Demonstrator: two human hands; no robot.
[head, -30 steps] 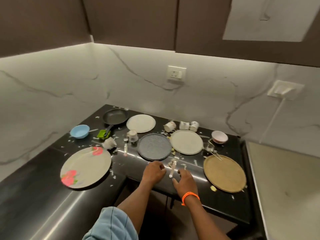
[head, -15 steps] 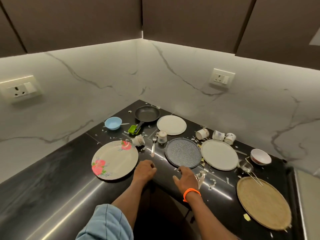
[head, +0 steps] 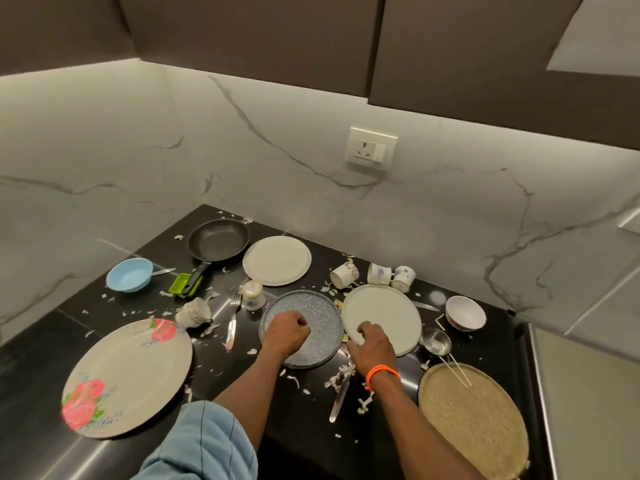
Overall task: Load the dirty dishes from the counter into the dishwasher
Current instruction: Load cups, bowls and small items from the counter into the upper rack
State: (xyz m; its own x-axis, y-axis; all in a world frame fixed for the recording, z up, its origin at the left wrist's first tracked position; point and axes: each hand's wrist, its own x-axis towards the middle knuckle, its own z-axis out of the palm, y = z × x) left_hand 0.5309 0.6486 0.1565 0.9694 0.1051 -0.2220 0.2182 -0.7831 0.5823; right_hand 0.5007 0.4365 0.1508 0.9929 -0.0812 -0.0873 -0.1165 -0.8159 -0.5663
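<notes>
Starting out: my left hand (head: 285,332), curled tight on nothing, sits over the round speckled grey plate (head: 300,329); my right hand (head: 372,344) grips the round white plate (head: 382,317). All dishes around them still wait.

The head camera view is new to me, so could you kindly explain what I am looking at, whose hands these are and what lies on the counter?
There is no machine here: a person wears a wide-angle camera on the head, looking forward and down at their own two bare hands. The black counter is strewn with dirty dishes and white scraps. The left hand is curled over a speckled grey plate; whether it holds anything I cannot tell. The right hand, with an orange band on its wrist, grips the near rim of a white plate. Around them lie a flowered plate, a blue bowl, a black frying pan, three cups, a fork and a woven round mat.
</notes>
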